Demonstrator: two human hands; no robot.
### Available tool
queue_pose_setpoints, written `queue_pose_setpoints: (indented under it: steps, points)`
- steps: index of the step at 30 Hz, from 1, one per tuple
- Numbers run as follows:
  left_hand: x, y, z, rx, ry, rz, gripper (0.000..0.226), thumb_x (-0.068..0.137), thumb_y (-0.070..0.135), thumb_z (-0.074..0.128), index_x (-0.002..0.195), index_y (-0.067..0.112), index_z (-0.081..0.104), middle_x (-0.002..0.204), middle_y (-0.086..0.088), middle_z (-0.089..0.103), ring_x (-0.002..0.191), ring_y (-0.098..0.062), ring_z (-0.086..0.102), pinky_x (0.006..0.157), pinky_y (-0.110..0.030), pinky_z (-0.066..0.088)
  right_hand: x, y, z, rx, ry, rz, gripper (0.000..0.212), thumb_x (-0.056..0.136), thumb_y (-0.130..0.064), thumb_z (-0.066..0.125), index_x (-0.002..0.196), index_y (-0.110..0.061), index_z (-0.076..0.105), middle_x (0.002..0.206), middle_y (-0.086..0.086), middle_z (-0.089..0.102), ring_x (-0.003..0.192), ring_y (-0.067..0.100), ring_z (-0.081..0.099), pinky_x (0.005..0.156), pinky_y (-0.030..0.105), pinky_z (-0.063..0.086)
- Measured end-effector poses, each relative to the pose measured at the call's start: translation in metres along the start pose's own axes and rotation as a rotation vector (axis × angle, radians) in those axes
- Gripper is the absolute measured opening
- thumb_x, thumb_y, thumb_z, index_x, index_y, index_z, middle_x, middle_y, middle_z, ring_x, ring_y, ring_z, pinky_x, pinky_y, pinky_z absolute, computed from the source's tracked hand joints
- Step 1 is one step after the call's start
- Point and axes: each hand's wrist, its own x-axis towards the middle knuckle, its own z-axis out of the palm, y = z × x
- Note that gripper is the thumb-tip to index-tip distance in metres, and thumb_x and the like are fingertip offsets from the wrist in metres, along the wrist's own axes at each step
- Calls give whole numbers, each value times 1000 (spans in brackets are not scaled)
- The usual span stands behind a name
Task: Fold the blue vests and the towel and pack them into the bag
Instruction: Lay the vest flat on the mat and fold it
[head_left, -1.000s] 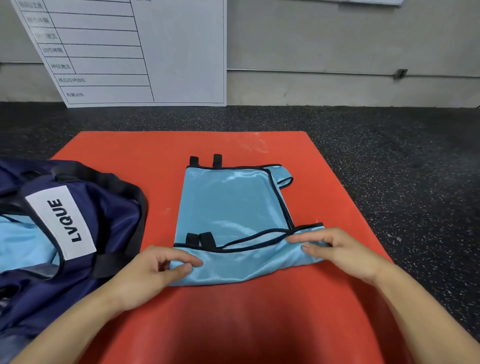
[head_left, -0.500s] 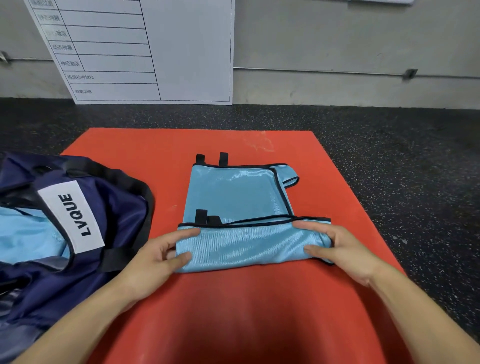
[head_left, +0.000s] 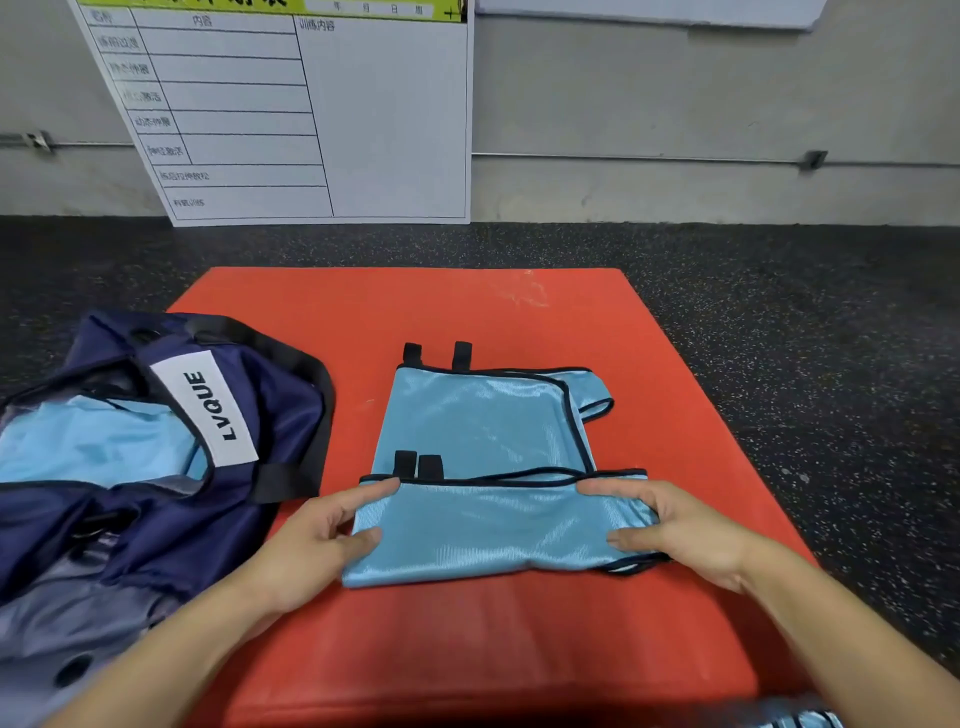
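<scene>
Currently both hands pinch the near folded-over band of the shiny light-blue vest with black trim (head_left: 483, 431), which lies on the red mat (head_left: 467, 639). Left hand (head_left: 311, 545) grips the band's left end, thumb on top, fingers curled round the edge. Right hand (head_left: 685, 535) grips the right end the same way. Navy fabric bag with white "LVQUE" label (head_left: 270, 410) sits open at the mat's left edge, just beside the vest, more light-blue fabric inside. White gridded board (head_left: 384, 119) leans on the wall behind.

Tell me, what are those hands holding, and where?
Both hands, left and right, pinch the blue vest at the two ends of its folded near flap.
</scene>
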Motion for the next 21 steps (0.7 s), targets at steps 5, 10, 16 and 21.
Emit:
queue_pose_setpoints:
  steps: [5, 10, 16, 21]
  points:
    - [-31, -4, 3, -3, 1, -25, 54, 95, -3, 65, 132, 37, 61, 113, 28, 70, 107, 12, 62, 89, -3, 41, -26, 0, 16, -32, 1, 31, 59, 87, 6, 73, 132, -32, 68, 137, -18, 64, 128, -1, 56, 107, 14, 40]
    - [-43, -6, 9, 3, 4, 6, 51, 95, 0, 66, 133, 34, 62, 126, 29, 65, 121, 4, 59, 96, -4, 39, -40, -5, 18, -196, 24, -1, 60, 87, 0, 75, 132, -39, 66, 137, -26, 59, 127, -13, 50, 105, 6, 33]
    - [-12, 3, 10, 97, 71, 43, 47, 97, 7, 64, 136, 33, 60, 137, 24, 58, 126, 16, 47, 106, -5, 30, -23, -16, 6, -255, 92, -50, 60, 85, -4, 76, 133, -40, 65, 140, -23, 59, 130, -11, 49, 119, 22, 31]
    - [23, 3, 8, 122, 118, 36, 48, 97, 4, 62, 134, 36, 60, 137, 21, 58, 127, 17, 46, 115, -16, 32, 7, -18, -2, -233, 139, -66, 50, 88, -13, 75, 132, -37, 67, 140, -23, 59, 131, -9, 50, 120, 28, 33]
